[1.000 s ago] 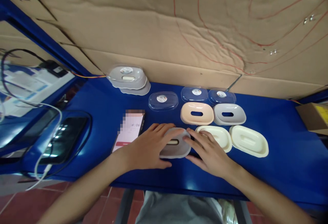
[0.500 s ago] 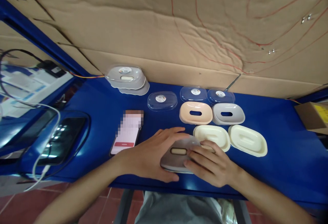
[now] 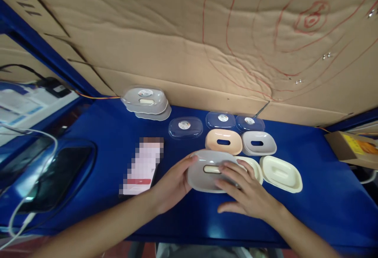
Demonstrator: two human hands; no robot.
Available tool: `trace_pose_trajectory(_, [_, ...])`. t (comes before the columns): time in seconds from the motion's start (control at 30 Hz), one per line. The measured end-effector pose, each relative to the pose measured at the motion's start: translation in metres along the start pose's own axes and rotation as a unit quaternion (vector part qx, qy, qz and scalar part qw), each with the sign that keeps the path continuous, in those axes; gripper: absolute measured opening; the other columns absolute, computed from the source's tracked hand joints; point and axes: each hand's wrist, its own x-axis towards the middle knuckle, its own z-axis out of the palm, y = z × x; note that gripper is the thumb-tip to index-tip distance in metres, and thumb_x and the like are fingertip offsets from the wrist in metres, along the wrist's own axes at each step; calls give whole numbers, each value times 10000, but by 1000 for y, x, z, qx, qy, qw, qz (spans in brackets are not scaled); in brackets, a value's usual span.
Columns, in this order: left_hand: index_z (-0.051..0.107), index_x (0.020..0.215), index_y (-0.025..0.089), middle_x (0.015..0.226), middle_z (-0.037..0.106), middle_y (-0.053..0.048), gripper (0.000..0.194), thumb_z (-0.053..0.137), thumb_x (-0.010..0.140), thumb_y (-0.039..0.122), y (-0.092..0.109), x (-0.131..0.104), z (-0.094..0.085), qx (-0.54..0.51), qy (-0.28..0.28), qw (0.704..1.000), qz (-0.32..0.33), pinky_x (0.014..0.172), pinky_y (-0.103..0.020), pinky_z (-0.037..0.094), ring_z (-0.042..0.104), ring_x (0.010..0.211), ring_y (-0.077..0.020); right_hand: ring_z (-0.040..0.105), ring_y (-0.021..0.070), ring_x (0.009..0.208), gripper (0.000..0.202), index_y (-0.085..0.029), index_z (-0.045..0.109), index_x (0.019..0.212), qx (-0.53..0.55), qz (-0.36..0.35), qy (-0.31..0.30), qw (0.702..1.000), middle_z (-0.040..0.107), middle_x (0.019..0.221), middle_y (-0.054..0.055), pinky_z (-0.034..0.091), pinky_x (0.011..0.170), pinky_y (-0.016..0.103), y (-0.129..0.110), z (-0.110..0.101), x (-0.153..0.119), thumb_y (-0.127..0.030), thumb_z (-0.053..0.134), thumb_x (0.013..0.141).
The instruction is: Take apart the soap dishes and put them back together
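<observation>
Since half a second ago, the left hand (image 3: pixel 177 183) has moved from over the top of the gray dish (image 3: pixel 203 181) to its left end, and the dish has been brought toward the peach dish (image 3: pixel 223 150). From the head camera, the left hand is closed on that end, one digit lying along the upper rim and the others curled low at the side, partly hidden. Its forearm slants up from the lower left. Opposite it, the right hand (image 3: pixel 249 195) is open and spread, palm down, its fingers laid over the dish's right end and its thumb held apart below the near edge. The held dish is in the near middle of the blue table (image 3: pixel 325 199); whether it is fully off the surface cannot be told. Something cream shows through its slot. Just beyond sit the peach dish and a second gray dish (image 3: pixel 268 142), side by side, blue visible through their slots. Nearer, one cream tray (image 3: pixel 256 173) is partly covered by the right hand, while another cream tray (image 3: pixel 280 171) lies bare with a raised middle. Three clear lids (image 3: pixel 185 129) with round labels lie farther back, and a lidded stack (image 3: pixel 144 106) of gray dishes stands at the rear left.
</observation>
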Motion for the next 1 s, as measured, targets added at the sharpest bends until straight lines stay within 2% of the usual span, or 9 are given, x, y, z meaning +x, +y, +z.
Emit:
trace_pose_trajectory(0.07, [754, 1228, 207, 1100, 794, -52, 357, 722, 944, 422, 0, 2, -1, -22, 13, 1000, -10, 852, -270, 532, 691, 978, -189, 598, 320, 1369, 627, -218, 550, 1485, 42, 20, -14, 999, 671, 1418, 168, 371, 1194, 535, 9, -5, 7, -655, 507, 1038])
trace_pose_trajectory(0.23, [771, 1080, 196, 978, 778, -23, 264, 727, 928, 408, -9, 1, -5, -16, 27, 998, -57, 798, -266, 514, 680, 904, -179, 586, 265, 1392, 434, -283, 465, 1547, 143, 80, -52, 985, 658, 1447, 100, 442, 1171, 490, 36, -17, 76, -320, 431, 1116])
trace_pose_trajectory(0.3, [760, 1085, 209, 1000, 776, -15, 285, 758, 904, 429, -16, 1, -7, -2, 28, 998, -63, 815, -270, 504, 683, 936, -185, 553, 246, 1435, 479, -302, 416, 1583, 144, 87, -118, 979, 596, 1536, 93, 448, 1185, 479, 48, -2, 114, -327, 484, 1109])
trace_pose_trajectory(0.4, [749, 1095, 221, 987, 776, -9, 327, 777, 872, 459, -22, 0, -8, 7, 34, 997, -66, 834, -285, 496, 688, 959, -201, 372, 344, 1570, 746, -246, 364, 1622, 104, 90, -210, 968, 368, 1702, 174, 397, 1226, 551, 68, 41, 160, -401, 724, 987])
trace_pose_trajectory(0.5, [761, 1058, 193, 964, 775, -21, 332, 732, 893, 479, -20, -3, -6, -2, 30, 997, -71, 848, -294, 498, 685, 951, -207, 492, 403, 1474, 837, -220, 450, 1570, 93, 111, -220, 965, 488, 1608, 213, 468, 1145, 600, 81, 74, 182, -395, 861, 862])
trace_pose_trajectory(0.6, [758, 991, 196, 890, 753, 4, 288, 685, 934, 468, -15, -5, -6, -30, 45, 996, -70, 821, -274, 499, 665, 873, -176, 543, 367, 1416, 759, -239, 493, 1526, 92, 117, -188, 971, 560, 1538, 170, 469, 1147, 579, 80, 68, 177, -434, 839, 879])
trace_pose_trajectory(0.7, [754, 1018, 205, 896, 756, 15, 276, 648, 972, 455, -10, -4, -8, -56, 63, 995, -54, 823, -258, 501, 664, 865, -161, 457, 362, 1486, 773, -221, 461, 1542, 87, 135, -132, 978, 467, 1613, 176, 414, 1205, 578, 64, 31, 147, -490, 803, 902])
trace_pose_trajectory(0.83, [759, 1053, 215, 935, 777, 12, 292, 579, 1023, 443, -7, -2, -9, -66, 71, 995, -25, 816, -254, 504, 673, 894, -164, 503, 362, 1453, 742, -297, 473, 1530, 121, 174, -80, 974, 542, 1555, 132, 470, 1159, 592, 28, -13, 89, -524, 789, 899])
trace_pose_trajectory(1.0, [757, 1153, 195, 1081, 798, -37, 351, 521, 1054, 435, -10, -4, -2, -71, 41, 997, -12, 889, -295, 515, 687, 1005, -199, 514, 379, 1433, 766, -262, 445, 1555, 98, 185, -77, 975, 520, 1571, 155, 524, 1104, 578, -6, -15, 43, -471, 782, 899])
